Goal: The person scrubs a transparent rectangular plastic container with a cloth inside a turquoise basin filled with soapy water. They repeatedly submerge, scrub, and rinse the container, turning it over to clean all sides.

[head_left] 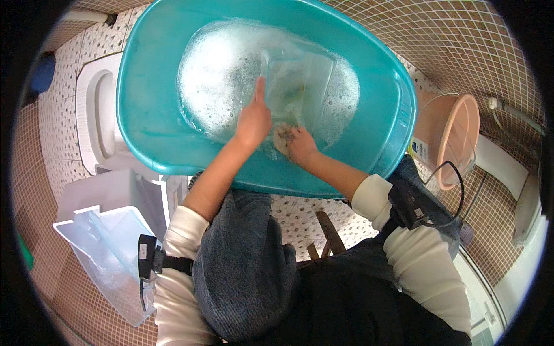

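Observation:
A clear plastic bin [323,86] lies tilted in soapy water inside a large teal tub [153,86]. My left hand [254,121] grips the near left edge of the bin, one finger stretched along its side. In my right hand [301,146] is a tan scrubbing pad [281,138], its fingers closed round it, beside the bin's near end. Part of the pad is hidden by the fingers. White suds [216,75] cover much of the water to the left of the bin.
Left of the tub are a white squat toilet [86,115] and grey and clear plastic bins [107,193]. A peach bucket [461,141] stands at the right, near a tiled wall [450,40]. A wooden stool leg [330,233] shows between my legs.

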The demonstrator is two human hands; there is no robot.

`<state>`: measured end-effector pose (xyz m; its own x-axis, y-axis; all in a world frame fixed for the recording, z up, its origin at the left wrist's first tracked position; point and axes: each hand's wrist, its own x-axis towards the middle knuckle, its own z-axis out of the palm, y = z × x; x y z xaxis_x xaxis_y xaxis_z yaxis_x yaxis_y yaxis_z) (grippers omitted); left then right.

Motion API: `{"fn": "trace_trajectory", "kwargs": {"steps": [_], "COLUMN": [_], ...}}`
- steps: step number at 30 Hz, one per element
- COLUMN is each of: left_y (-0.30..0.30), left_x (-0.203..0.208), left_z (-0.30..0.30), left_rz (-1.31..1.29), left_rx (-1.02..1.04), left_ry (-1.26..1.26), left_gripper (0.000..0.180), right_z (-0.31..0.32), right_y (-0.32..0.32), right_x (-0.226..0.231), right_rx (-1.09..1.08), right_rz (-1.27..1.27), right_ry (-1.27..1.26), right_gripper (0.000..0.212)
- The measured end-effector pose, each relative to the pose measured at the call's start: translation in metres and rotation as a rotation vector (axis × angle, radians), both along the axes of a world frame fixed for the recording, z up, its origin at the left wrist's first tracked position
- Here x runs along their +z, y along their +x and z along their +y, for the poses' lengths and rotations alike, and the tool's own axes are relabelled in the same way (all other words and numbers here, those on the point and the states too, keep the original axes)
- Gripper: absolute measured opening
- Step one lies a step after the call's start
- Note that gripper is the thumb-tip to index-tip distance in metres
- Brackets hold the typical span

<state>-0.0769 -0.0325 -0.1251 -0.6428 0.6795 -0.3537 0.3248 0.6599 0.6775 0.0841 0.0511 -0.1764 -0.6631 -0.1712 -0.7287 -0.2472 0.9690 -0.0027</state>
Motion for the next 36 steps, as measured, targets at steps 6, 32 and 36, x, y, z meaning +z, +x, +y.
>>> {"fn": "trace_trajectory", "kwargs": {"steps": [6,32,36], "left_y": [-0.017,0.008,0.013], "left_x": [-0.003,-0.025,-0.02], "left_z": [0.004,-0.022,-0.02], "left_rz": [0.078,0.031,-0.017], "left_rx": [-0.058,-0.332,-0.239], "left_ry": [-0.023,-0.15,-0.174], "left_gripper": [0.071,0.073,0.079], "right_z": [-0.037,0.02,0.013], "right_y": [-0.018,-0.092,-0.08], "right_x": [-0.012,0.024,0.028], "right_rx": [-0.433,-0.046,-0.411], "right_rz": [0.286,-0.239,-0.138], "right_ry": [-0.179,0.065,-0.202], "right_gripper": [0.038,0.038,0.046]}}
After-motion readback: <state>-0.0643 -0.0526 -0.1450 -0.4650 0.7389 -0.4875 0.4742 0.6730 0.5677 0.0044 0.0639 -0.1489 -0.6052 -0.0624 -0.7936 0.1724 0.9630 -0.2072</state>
